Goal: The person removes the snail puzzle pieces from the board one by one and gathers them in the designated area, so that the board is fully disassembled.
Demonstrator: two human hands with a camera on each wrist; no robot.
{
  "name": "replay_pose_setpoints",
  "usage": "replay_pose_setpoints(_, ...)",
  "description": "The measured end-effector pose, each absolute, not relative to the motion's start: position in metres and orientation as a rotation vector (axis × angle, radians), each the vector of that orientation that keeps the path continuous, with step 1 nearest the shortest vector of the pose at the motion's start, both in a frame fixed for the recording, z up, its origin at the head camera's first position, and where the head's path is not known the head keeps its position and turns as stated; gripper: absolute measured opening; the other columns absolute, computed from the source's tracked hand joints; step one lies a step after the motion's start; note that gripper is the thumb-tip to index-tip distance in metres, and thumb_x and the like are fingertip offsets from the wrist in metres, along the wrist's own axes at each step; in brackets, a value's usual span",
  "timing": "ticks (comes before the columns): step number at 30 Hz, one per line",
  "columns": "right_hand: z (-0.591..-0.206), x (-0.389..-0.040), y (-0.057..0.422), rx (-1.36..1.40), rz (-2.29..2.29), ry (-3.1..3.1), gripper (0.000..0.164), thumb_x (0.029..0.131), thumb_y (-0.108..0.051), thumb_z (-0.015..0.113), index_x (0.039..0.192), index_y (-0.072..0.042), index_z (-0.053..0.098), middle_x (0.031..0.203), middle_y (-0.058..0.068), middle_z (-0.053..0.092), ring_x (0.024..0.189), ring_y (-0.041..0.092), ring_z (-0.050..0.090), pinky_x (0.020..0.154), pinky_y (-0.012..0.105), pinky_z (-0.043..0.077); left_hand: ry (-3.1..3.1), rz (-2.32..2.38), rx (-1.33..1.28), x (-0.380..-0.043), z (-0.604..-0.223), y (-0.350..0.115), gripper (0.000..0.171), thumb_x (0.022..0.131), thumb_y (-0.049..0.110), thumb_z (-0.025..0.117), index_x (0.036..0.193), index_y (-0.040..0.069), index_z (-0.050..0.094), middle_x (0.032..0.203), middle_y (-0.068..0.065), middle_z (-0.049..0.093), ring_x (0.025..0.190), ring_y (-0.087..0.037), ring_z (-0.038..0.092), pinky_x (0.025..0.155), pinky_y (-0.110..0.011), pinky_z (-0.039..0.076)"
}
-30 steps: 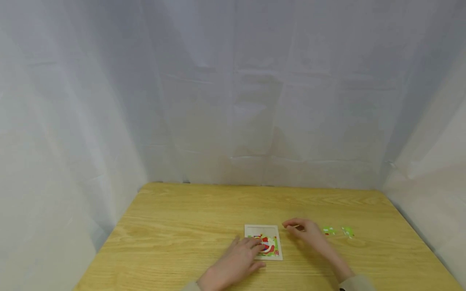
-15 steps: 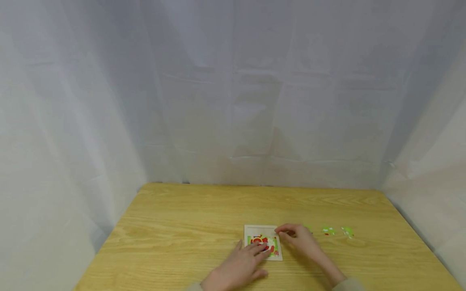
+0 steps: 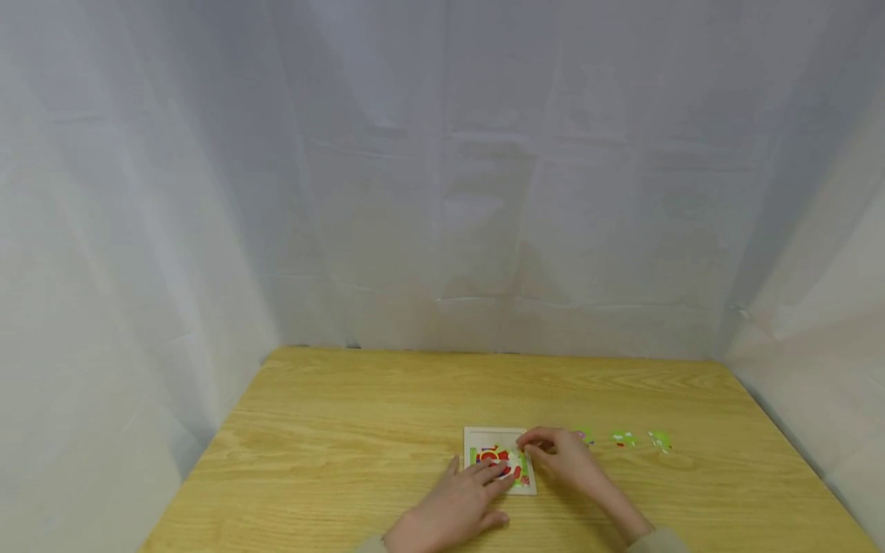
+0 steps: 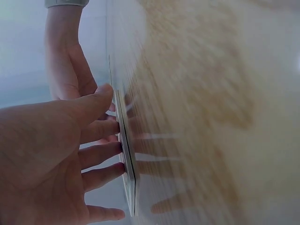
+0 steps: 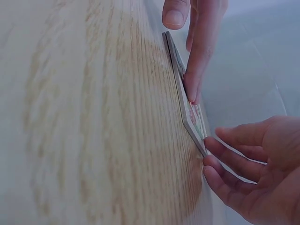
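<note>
A square wooden jigsaw puzzle (image 3: 499,432) lies on the table, its pale frame filled in the lower part with red, white and green pieces. My left hand (image 3: 452,503) rests straight, spread fingertips on it from the lower left, as the left wrist view also shows. At the puzzle's upper right, my right hand (image 3: 563,457) has thumb and fingers bent together, pinching a puzzle piece mostly hidden by the fingers. In the right wrist view my right hand's fingertips (image 5: 208,143) touch the frame's edge. The puzzle's upper strip shows bare wood.
Loose green puzzle pieces lie right of the puzzle: one (image 3: 584,436) partly behind the right hand, another (image 3: 624,438) farther right, a third (image 3: 660,441) beyond it. The wooden table (image 3: 359,407) ends at a pale curtain (image 3: 484,230) behind and at both sides.
My right hand has moved left from beside the puzzle onto its upper right, uncovering a loose green piece. My left hand has shifted slightly right and down on the puzzle.
</note>
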State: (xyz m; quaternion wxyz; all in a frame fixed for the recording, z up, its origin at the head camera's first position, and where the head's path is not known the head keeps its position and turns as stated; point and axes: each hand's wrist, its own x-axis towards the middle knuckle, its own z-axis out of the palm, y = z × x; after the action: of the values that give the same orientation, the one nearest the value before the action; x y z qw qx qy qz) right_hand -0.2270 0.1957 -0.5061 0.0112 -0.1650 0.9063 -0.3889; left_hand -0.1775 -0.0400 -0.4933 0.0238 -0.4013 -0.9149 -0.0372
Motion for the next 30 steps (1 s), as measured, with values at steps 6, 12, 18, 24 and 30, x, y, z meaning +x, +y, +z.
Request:
replay_pose_setpoints(6,-0.505,-0.227,0.193,-0.561,-1.188,2.783,0.024,0.087,0.001,0.074,0.109,-0.009,0.074,0.101,0.002,0.072,0.082,0.012,0.062,0.069,0.023,0.052,-2.847,-0.130,-1.231,-0.178,-0.494,-0.039,0.058,0.100,0.053,0.054,0.150,0.025,0.051,0.153,0.004,0.050,0.140,-0.018,0.047,0.105,-0.061,0.045)
replay_pose_setpoints(12,-0.508,-0.227,0.189,-0.592,-1.121,2.836,0.034,0.078,0.005,0.080,0.108,-0.011,0.074,0.096,0.000,0.065,0.075,0.008,0.054,0.062,0.021,0.048,-2.887,-0.132,-1.219,-0.178,-0.493,-0.036,0.057,0.099,0.052,0.055,0.149,0.026,0.053,0.153,0.005,0.049,0.140,-0.018,0.047,0.105,-0.061,0.044)
replay_pose_setpoints(18,-0.508,-0.228,0.185,-0.583,-1.111,2.889,0.040,0.073,0.005,0.081,0.107,-0.015,0.076,0.090,-0.001,0.059,0.072,0.009,0.051,0.059,0.021,0.045,-2.866,-0.112,-1.213,-0.177,-0.494,-0.037,0.056,0.099,0.053,0.056,0.148,0.026,0.054,0.153,0.005,0.050,0.140,-0.018,0.048,0.105,-0.060,0.045)
replay_pose_setpoints(24,-0.509,-0.231,0.184,-0.600,-1.150,2.887,0.042,0.072,0.009,0.079,0.105,-0.016,0.075,0.089,-0.001,0.057,0.075,0.011,0.054,0.062,0.021,0.047,-2.869,-0.124,-1.221,-0.177,-0.493,-0.037,0.056,0.099,0.053,0.056,0.148,0.026,0.054,0.153,0.005,0.050,0.139,-0.019,0.048,0.105,-0.061,0.045)
replay_pose_setpoints(30,-0.510,-0.232,0.186,-0.629,-1.231,2.828,0.039,0.076,0.010,0.078,0.107,-0.012,0.075,0.097,0.001,0.064,0.079,0.009,0.061,0.068,0.021,0.053,-2.888,-0.138,-1.212,-0.178,-0.494,-0.036,0.057,0.099,0.053,0.056,0.149,0.026,0.053,0.153,0.005,0.049,0.140,-0.019,0.047,0.105,-0.061,0.045)
